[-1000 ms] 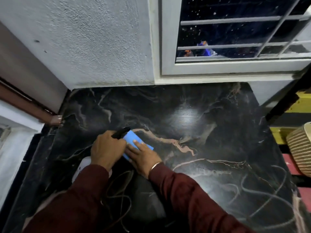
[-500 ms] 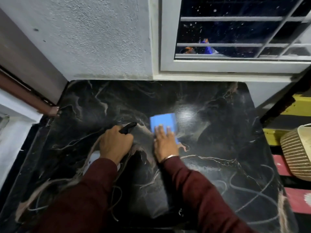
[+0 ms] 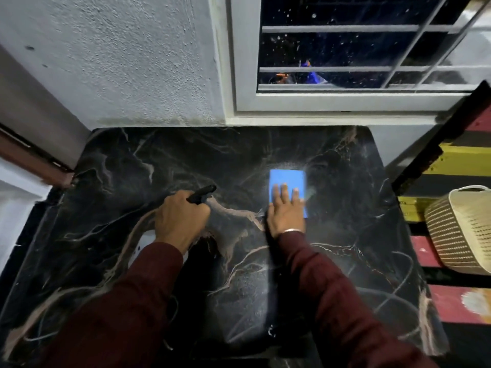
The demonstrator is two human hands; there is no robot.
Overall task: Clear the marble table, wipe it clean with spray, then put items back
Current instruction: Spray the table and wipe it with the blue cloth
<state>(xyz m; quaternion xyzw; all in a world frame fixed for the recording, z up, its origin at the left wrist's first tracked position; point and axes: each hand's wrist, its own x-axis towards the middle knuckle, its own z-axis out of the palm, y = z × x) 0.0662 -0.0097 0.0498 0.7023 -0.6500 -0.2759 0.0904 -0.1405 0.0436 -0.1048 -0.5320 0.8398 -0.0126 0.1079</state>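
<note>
Nearest us, two dark red sleeves [image 3: 332,301] reach out over the black marble table [image 3: 265,288], its top bare of everything except what the hands carry — a fair sign the clearing is done and the wiping is under way.

Left hand [image 3: 183,221] next: fingers curled tight round the black head of a spray bottle [image 3: 201,193], nozzle aimed forward and to the right across the stone, the white body tucked down under the wrist. Held that way, I'd say, so the trigger is ready for another squirt while the other hand works.

Right hand [image 3: 287,208] a little further out — fingers straight and laid side by side, palm pressing flat on a blue cloth [image 3: 287,181] folded into a rectangle. Flat pressure like that spreads the load and lets the cloth glide. It lies right of centre, in the far half of the table, with a pale misty sheen on the stone just around and beyond it.

Off to the right, clear of the table, a cream woven basket [image 3: 462,232]; at the back, a rough white wall [image 3: 119,62] and a barred window [image 3: 358,49].

And the change: a second ago the cloth was low and left, up against the left hand. Now it has swept away to the right and toward the window — the hands well apart, the bottle hand barely shifted.
</note>
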